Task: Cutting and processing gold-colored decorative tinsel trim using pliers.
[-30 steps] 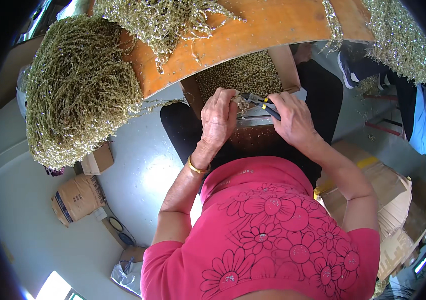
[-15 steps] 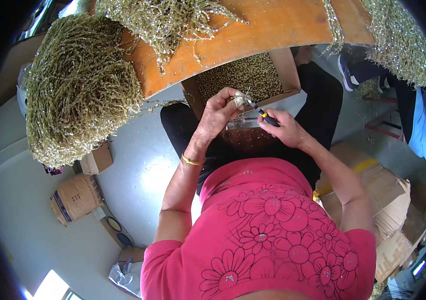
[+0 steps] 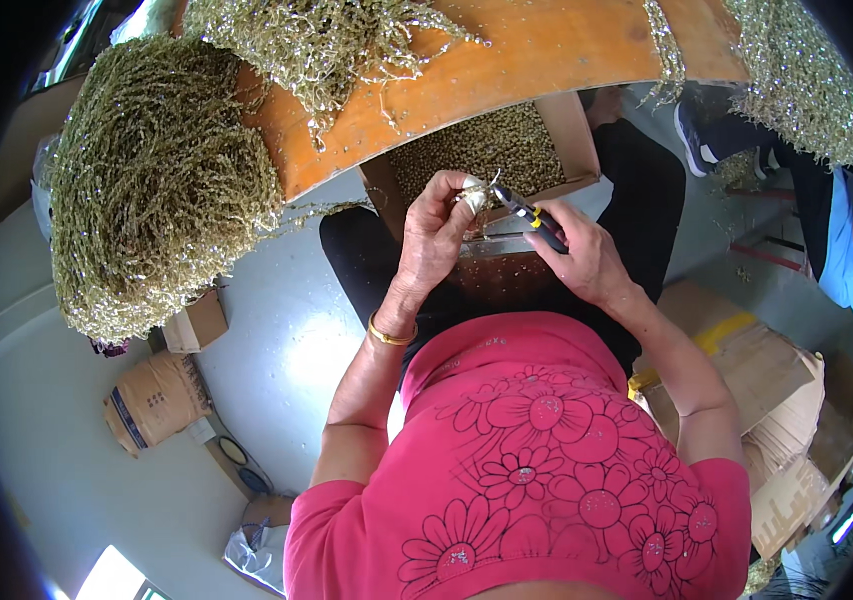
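I see left hand (image 3: 439, 232) raised over open cardboard box (image 3: 569, 128), fingertips pinching small silvery piece (image 3: 474, 193) steady for tool. Right hand (image 3: 587, 262) wrapped round pliers (image 3: 530, 214), tip meeting piece; whatever drops likely lands in box beneath. Big tinsel heap (image 3: 157, 180) waits on orange table (image 3: 507, 60).

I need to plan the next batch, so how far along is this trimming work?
Done: the cardboard box already holds many small cut pieces. In hand: the left hand pinches a small piece while the right hand works the pliers on it. Left: big tangled heaps of beaded strands on the orange table.
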Available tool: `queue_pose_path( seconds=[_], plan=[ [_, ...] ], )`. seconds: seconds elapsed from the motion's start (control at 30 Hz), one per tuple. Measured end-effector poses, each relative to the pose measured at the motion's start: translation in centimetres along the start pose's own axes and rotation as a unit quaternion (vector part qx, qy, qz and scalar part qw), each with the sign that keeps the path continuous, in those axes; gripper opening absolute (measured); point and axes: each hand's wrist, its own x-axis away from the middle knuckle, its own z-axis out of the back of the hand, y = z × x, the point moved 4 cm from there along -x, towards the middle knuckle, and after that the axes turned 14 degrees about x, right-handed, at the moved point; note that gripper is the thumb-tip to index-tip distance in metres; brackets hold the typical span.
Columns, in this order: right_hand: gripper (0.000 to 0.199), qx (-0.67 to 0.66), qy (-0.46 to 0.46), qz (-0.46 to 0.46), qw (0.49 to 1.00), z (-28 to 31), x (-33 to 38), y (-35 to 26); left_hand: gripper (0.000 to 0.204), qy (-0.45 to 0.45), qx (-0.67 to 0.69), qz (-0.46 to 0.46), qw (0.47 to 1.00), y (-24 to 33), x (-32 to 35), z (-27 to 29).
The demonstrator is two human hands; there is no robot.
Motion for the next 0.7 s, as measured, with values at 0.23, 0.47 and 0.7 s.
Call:
queue_pose_path(
  seconds=[0.23,0.47,0.7],
  plan=[
    [0.032,-0.001,0.01,0.032,0.999,0.56,-0.15,-0.44,0.006,0.01,0.01,-0.031,0.999,0.24,0.02,-0.28],
    [0.031,0.016,-0.008,0.023,1.0,0.5,-0.18,-0.48,0.006,-0.006,0.002,-0.029,1.0,0.13,0.2,-0.11],
    [0.027,0.015,-0.02,0.019,1.0,-0.09,-0.38,-0.49,0.005,0.003,-0.014,-0.019,1.0,-0.07,0.25,0.14]
  ],
)
